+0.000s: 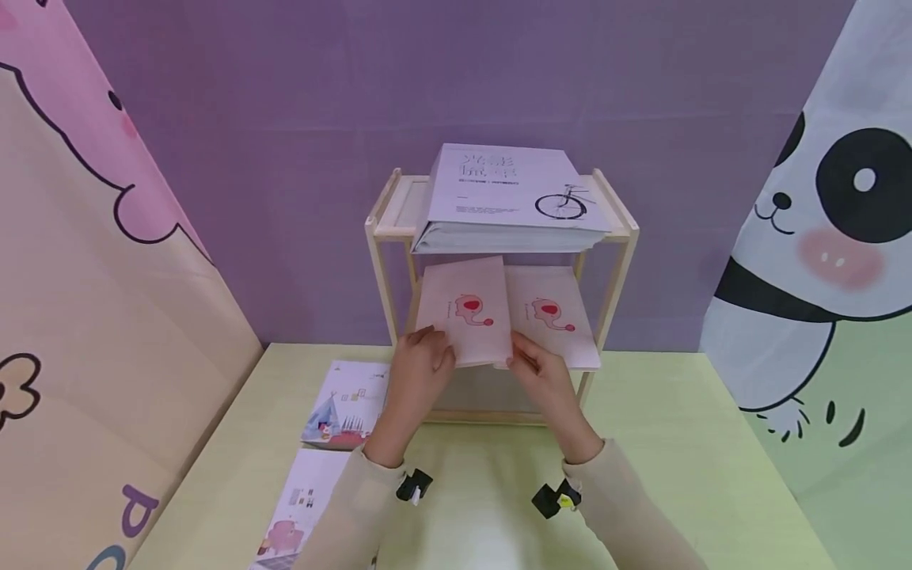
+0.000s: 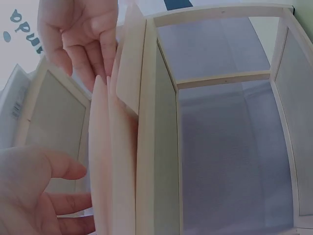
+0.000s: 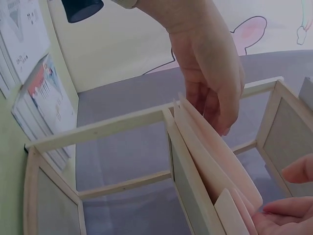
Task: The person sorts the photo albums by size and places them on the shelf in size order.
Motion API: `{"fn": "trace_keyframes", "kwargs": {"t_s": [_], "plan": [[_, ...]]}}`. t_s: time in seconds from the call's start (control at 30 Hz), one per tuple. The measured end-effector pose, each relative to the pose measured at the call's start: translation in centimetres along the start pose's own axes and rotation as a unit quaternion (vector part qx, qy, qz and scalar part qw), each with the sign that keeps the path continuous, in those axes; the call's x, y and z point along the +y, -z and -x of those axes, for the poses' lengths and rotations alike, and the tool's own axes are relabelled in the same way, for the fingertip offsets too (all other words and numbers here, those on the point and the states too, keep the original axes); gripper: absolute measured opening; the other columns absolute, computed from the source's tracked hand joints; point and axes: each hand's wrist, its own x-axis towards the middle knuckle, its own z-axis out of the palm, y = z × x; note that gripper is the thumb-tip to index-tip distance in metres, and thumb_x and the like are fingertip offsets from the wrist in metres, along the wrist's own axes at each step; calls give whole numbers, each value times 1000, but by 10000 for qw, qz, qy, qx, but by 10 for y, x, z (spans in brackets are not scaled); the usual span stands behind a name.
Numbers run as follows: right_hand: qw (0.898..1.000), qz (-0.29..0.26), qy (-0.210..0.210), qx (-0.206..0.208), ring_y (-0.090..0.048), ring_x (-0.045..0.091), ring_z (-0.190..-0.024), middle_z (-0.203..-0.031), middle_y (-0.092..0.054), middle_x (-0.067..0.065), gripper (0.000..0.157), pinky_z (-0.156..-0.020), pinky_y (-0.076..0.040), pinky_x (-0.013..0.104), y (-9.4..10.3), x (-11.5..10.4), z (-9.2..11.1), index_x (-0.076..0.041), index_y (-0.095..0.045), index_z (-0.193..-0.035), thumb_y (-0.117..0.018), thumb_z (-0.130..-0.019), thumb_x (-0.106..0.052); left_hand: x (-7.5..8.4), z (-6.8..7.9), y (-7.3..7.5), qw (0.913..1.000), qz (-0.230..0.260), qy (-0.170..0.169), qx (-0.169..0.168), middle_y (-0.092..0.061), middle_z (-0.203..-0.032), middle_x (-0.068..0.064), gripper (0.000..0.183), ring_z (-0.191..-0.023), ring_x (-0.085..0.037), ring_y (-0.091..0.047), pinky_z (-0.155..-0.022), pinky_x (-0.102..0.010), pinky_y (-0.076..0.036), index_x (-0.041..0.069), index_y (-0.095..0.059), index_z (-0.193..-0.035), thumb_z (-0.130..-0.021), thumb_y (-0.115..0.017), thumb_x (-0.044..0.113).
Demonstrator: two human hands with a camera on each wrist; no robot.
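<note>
Two pink booklets with a red elephant lie partly overlapped on the middle shelf of a small wooden rack [image 1: 378, 273]. The left booklet [image 1: 466, 293] covers the inner edge of the right booklet [image 1: 556, 293]. With curled fingers, my left hand [image 1: 422, 368] holds the left booklet's near left side; in the left wrist view its thumb stands a little off the cover. My right hand [image 1: 545, 376] pinches that booklet's near right corner, above the right booklet. The right wrist view shows the right fingertips [image 3: 266, 210] at the corner. Some fingertips are hidden behind the booklet edges.
A thick white book [image 1: 506, 190] with a bicycle picture rests on the rack's top shelf, its front overhanging. Left of the rack, on the table [image 1: 684, 443], lie stacks of picture books [image 1: 345, 400], [image 1: 302, 499]. Printed cloths hang on both sides.
</note>
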Motion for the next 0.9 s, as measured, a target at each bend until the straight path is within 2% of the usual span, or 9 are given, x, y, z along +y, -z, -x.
{"fn": "trace_keyframes", "kwargs": {"t_s": [0.07,0.2,0.33,0.47,0.6,0.77,0.9], "plan": [[9998,-157,-2,108,-47,36,-126,-139,-45,26,44,-98,-42,36,-1,3,4,10,-42,-135,-51,-93,1,-1,5,3,9999,49,103,-63,-69,-98,-21,20,-94,-39,-61,-84,-47,-48,-5,-70,-90,-81,-61,10],[9978,-535,67,396,-48,34,-125,-138,-47,23,41,-96,-45,23,-4,11,15,9,-48,-132,-51,-92,2,-2,14,11,9996,126,174,-200,-68,-102,-20,21,-97,-38,-60,-84,-46,-49,-5,-70,-96,-82,-62,10],[9945,-845,238,574,-46,22,-125,-139,-46,15,39,-93,-44,12,-6,22,29,4,-51,-132,-51,-93,2,-2,23,19,9990,252,295,-200,-67,-106,-18,23,-101,-36,-59,-86,-46,-49,-2,-70,-101,-83,-65,12],[9916,-1016,369,717,-47,7,-123,-139,-49,15,38,-95,-43,15,-9,33,42,4,-52,-130,-51,-92,4,-4,31,25,9994,242,229,-65,-68,-107,-17,23,-104,-37,-57,-90,-47,-46,-2,-70,-101,-83,-66,11],[9907,-1080,226,799,-50,-1,-117,-136,-50,21,37,-94,-45,16,-14,40,53,7,-52,-129,-50,-91,5,-8,40,31,9993,292,239,35,-68,-107,-17,23,-107,-37,-56,-92,-49,-45,-2,-69,-101,-82,-67,11],[9907,-1062,-219,817,-53,0,-113,-135,-52,19,38,-92,-47,20,-20,48,64,6,-53,-128,-50,-91,4,-15,53,36,9991,288,243,171,-68,-106,-17,22,-107,-37,-55,-91,-49,-45,-2,-69,-100,-81,-69,9],[9885,-1211,-543,724,-56,3,-112,-135,-51,21,38,-92,-46,20,-25,58,72,8,-52,-127,-50,-89,6,-25,68,38,9982,280,362,393,-68,-105,-17,23,-109,-38,-53,-93,-49,-42,-1,-68,-100,-78,-68,2]]}}
